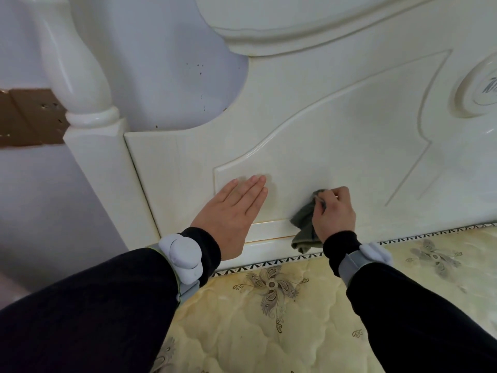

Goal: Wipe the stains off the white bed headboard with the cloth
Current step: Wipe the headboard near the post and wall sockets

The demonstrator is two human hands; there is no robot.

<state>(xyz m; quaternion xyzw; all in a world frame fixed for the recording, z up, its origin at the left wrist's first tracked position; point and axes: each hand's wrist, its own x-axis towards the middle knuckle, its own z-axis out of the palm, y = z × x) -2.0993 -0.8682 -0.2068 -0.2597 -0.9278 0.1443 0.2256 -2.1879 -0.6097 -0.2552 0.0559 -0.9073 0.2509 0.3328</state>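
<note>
Both of my hands are up against the white headboard, low on its carved panel, just above the mattress. My left hand lies flat on the glossy surface, palm down and fingers straight and close together, holding nothing; its fingertips reach just inside the raised curved moulding at the panel's left end. My right hand is curled into a fist around a grey-green cloth, pressing it to the panel near the bottom rail. Part of the cloth is bunched under my knuckles, and the rest hangs down over the rail, its lower edge close to the patterned trim of the mattress; whether it touches that trim I cannot tell.

Each of my wrists carries a white sensor on a grey strap over a black sleeve. Faint yellowish marks seem to run along the moulding edges near my left hand, though the glare makes that hard to judge. Dark specks dot the pale lilac wall that shows through the scooped cut-out of the headboard, above and left of my hands. At far left stands the turned bedpost, with a brown panel on the wall behind it. A round raised medallion sits on the headboard at upper right.
</note>
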